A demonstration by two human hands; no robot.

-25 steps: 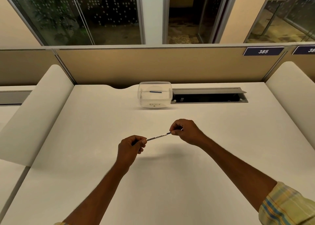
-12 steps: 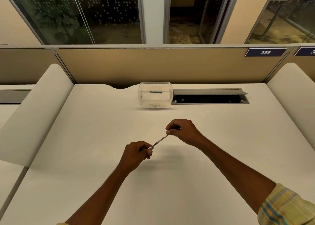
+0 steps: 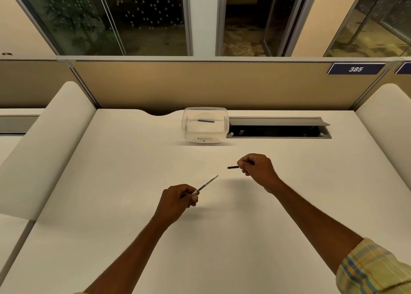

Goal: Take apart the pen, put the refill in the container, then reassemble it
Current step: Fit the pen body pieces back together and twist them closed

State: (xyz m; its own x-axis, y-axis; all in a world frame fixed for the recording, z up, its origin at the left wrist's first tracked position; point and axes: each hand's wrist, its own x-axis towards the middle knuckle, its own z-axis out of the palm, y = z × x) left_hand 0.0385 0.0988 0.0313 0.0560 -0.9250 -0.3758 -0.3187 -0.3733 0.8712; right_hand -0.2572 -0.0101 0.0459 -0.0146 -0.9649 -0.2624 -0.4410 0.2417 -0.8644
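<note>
My left hand (image 3: 178,199) grips the white pen body (image 3: 205,184) by its lower end, and the barrel points up and to the right over the desk. My right hand (image 3: 258,168) pinches a short black piece (image 3: 232,167) of the pen, which sticks out to the left of my fingers. A gap separates the two parts. A clear plastic container (image 3: 205,135) labelled "recycle" stands at the back of the desk. A blue refill (image 3: 206,121) lies inside it.
An open cable tray (image 3: 279,130) is set in the desk right of the container. A tan partition (image 3: 200,86) runs along the back, with white curved dividers at the left (image 3: 44,142) and right (image 3: 387,120). The white desk (image 3: 211,238) spreads around my hands.
The pen was whole between both hands. Now the black piece has come off in my right hand, and my hands have drawn apart, the left one lower with the white body.
</note>
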